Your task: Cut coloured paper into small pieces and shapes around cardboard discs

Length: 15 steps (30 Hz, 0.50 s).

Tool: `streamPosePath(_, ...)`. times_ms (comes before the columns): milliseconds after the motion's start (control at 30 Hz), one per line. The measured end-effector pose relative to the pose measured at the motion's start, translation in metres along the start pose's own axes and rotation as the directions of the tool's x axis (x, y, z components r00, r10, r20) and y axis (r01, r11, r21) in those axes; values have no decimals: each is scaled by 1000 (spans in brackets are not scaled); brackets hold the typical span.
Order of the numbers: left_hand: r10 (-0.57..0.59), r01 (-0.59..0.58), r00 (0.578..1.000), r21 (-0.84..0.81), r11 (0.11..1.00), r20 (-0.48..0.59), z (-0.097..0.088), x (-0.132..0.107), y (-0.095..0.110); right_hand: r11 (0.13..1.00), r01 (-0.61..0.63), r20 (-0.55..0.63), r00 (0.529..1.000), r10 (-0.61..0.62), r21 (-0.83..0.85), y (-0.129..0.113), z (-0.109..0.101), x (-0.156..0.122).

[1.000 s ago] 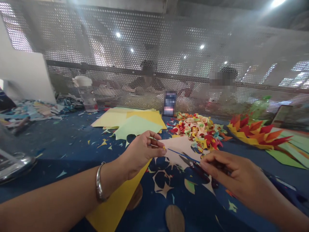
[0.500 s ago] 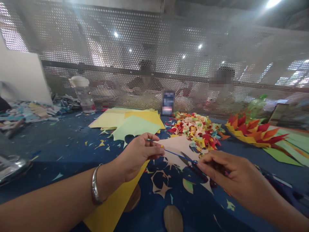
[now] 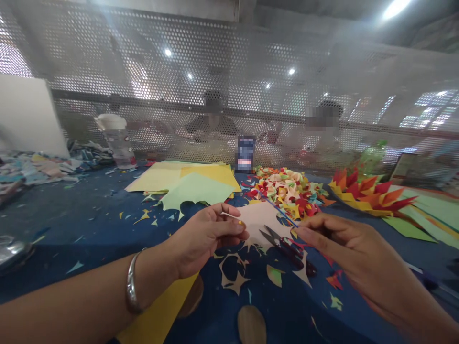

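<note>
My right hand [image 3: 333,243] pinches a thin blue stick [image 3: 279,211], its free end pointing up and to the left. My left hand [image 3: 211,229], with a silver bangle [image 3: 132,284] on its wrist, has thumb and fingers closed together; a small yellow spot shows at the fingertips, too small to name. The stick stands apart from the left fingers. Between and below the hands lie scissors [image 3: 287,243] with dark red handles, blades parted, over a pale pink sheet [image 3: 254,215] with cut-out edges. A yellow sheet [image 3: 161,310] lies under my left forearm.
Stacked paper sheets [image 3: 154,177] lie ahead, beside a pile of small colored paper pieces [image 3: 287,186] and a propped phone [image 3: 245,153]. A red, orange and yellow paper flower [image 3: 373,193] sits right, a bottle [image 3: 116,141] left. A perforated metal screen [image 3: 161,71] stands behind, people beyond.
The blue stick has come away from my left fingers and swung upward in my right hand. The scissors are now in fuller view. The camera view has shifted slightly.
</note>
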<state>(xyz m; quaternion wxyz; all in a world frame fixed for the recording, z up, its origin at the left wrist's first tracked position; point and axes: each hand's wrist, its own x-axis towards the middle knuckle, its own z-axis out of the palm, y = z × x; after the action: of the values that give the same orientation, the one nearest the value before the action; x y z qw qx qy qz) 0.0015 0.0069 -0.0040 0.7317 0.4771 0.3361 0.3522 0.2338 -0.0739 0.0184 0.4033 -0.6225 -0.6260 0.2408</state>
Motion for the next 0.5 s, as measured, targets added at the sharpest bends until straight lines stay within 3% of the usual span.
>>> streamPosePath(133, -26, 28, 997, -25, 999, 66, 2, -3, -2, 984, -34, -66, 997, 46, 173, -2, 6, -3)
streamPosePath(300, -25, 30, 992, -42, 999, 125, 8, -6, -2, 936, 17, -89, 996, 15, 352, 0, 12, -8)
streamPosePath(500, -12, 18, 987, -40, 999, 161, 9, -5, -4, 936, 62, -78, 996, -37, 346, 5, 16, -11)
